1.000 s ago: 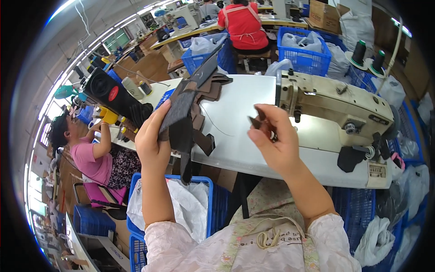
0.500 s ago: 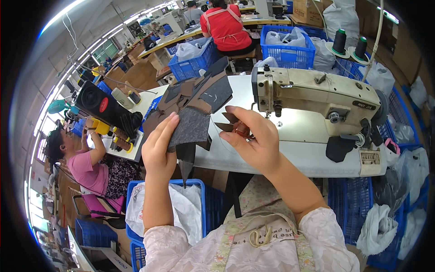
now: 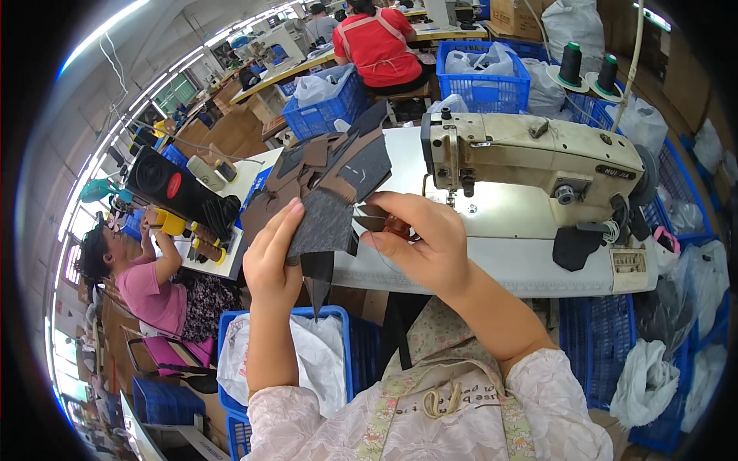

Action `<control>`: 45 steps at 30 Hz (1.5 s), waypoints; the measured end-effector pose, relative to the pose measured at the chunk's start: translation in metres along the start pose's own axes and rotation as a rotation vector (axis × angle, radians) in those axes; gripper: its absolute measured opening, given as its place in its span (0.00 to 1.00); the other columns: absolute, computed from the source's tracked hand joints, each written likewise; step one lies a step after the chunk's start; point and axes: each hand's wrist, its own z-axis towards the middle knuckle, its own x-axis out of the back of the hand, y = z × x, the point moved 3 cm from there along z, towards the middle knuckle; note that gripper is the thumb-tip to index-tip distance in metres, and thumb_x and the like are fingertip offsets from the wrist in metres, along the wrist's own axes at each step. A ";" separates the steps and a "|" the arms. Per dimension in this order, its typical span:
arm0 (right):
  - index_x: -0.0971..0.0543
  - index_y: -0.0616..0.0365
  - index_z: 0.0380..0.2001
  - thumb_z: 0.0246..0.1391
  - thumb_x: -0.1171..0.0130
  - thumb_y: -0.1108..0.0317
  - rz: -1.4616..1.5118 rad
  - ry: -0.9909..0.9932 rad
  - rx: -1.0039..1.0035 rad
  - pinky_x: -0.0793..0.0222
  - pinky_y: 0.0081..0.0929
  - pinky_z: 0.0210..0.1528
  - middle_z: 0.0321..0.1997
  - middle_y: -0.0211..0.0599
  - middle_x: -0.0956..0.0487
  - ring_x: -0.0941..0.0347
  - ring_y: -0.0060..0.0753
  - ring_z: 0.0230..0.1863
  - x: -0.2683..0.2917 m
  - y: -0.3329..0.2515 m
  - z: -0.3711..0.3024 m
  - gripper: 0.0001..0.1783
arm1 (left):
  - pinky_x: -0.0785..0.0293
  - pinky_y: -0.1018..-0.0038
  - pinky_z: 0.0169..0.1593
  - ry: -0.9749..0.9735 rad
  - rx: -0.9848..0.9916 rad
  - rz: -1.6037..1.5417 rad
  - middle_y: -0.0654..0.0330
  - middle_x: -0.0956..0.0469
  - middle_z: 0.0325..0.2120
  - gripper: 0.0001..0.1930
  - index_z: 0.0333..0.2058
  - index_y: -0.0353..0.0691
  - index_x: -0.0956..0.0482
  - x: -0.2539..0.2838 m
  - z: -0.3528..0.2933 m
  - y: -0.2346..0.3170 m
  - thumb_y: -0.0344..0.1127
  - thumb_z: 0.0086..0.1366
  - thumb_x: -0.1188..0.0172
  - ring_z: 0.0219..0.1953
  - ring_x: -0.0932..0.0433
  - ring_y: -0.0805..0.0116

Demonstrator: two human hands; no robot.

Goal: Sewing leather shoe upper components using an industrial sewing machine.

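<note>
My left hand (image 3: 270,250) is closed around a dark grey fabric piece (image 3: 321,221), its thumb hidden underneath. A darker pointed flap hangs below the piece. In my right hand (image 3: 434,244) is a pair of thread snips (image 3: 397,227) with a reddish-brown grip, pinched between thumb and fingers. The blades reach the right edge of the fabric, nearly together; whether they touch it I cannot tell. Just beyond my left hand, a loose heap of brown and dark grey cut pieces (image 3: 315,154) lies on the white sewing table (image 3: 500,265).
A cream sewing machine (image 3: 530,157) stands on the right of the table, with two dark thread cones (image 3: 570,64) behind it. A blue crate (image 3: 357,346) with white bags sits below the table edge. At left, a person in pink (image 3: 150,288) works; another in red (image 3: 377,50) sits ahead.
The snips' blades, spread apart before, have come nearly together at the fabric's edge. My right hand has shifted slightly left; my left hand keeps its hold.
</note>
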 end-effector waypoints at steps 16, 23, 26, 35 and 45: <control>0.27 0.62 0.52 0.51 0.31 0.70 0.113 0.133 -0.282 0.38 0.10 0.29 0.31 0.25 0.28 0.38 0.10 0.26 0.030 0.009 -0.024 0.25 | 0.30 0.69 0.57 0.002 0.011 -0.002 0.46 0.20 0.46 0.26 0.49 0.28 0.24 -0.005 -0.004 0.002 0.15 0.49 0.54 0.50 0.20 0.53; 0.27 0.64 0.52 0.51 0.32 0.74 0.107 0.021 -0.400 0.39 0.11 0.29 0.38 0.29 0.24 0.37 0.11 0.27 0.031 -0.001 -0.032 0.25 | 0.28 0.74 0.43 0.460 0.451 -0.312 0.58 0.18 0.35 0.16 0.49 0.35 0.22 0.007 0.042 -0.039 0.30 0.63 0.39 0.34 0.22 0.70; 0.24 0.62 0.50 0.49 0.32 0.73 0.046 -0.108 -0.439 0.39 0.13 0.27 0.36 0.30 0.23 0.37 0.14 0.24 0.018 0.001 -0.046 0.23 | 0.25 0.73 0.45 0.606 0.566 -0.829 0.56 0.19 0.40 0.15 0.47 0.33 0.21 0.018 0.052 -0.087 0.31 0.62 0.39 0.39 0.20 0.65; 0.21 0.56 0.47 0.48 0.33 0.70 -0.224 -0.455 -0.305 0.30 0.27 0.26 0.30 0.36 0.21 0.25 0.34 0.26 -0.016 0.005 -0.079 0.20 | 0.25 0.66 0.52 0.694 0.410 -0.967 0.50 0.22 0.46 0.15 0.50 0.28 0.26 0.015 0.053 -0.077 0.25 0.65 0.47 0.47 0.21 0.58; 0.19 0.57 0.47 0.40 0.30 0.72 -0.287 -0.447 -0.029 0.32 0.27 0.24 0.28 0.36 0.21 0.26 0.33 0.23 -0.045 -0.004 -0.088 0.25 | 0.25 0.73 0.45 0.680 0.293 -0.876 0.53 0.19 0.39 0.13 0.47 0.27 0.24 0.024 0.057 -0.100 0.25 0.63 0.45 0.39 0.20 0.64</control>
